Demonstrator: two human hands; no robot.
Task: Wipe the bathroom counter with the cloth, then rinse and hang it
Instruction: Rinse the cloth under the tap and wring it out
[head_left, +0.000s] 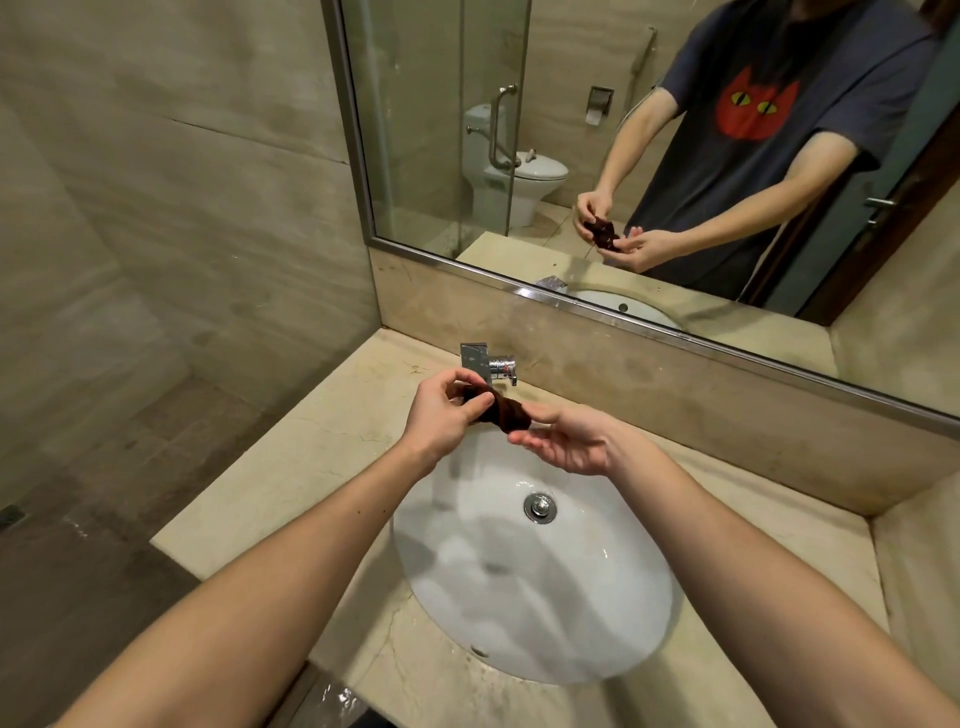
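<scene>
Obs., left to right. Marble bench (311, 467): the bare stretch left of the basin shows no cloth on it; wet or dry we cannot tell.

Left hand (447, 410): raised over the back of the basin, fingers curled, thumb and fingertips pinching one end of the cloth. We judge it to be the anchor end for a twist.

Tap (491, 364): just behind the left hand, and we see no stream from it.

Cloth (501, 413): small, dark brown, rolled into a tight rope that spans the gap between the hands. It is held in the air in front of the tap and touches neither bench nor sink. The twisted form suggests wringing, and we judge this position is chosen so that drips fall into the bowl.

Right hand (566, 441): palm up, fingers nearly straight, meeting the cloth's other end. Whether the thumb closes on it we cannot tell, and the mirror (571, 156) does not settle it.

Sink (467, 571): white bowl below both hands, drain (540, 507) at centre.

Judgement: late rinse stage, with hanging not yet done and no rail or hook in view
</scene>
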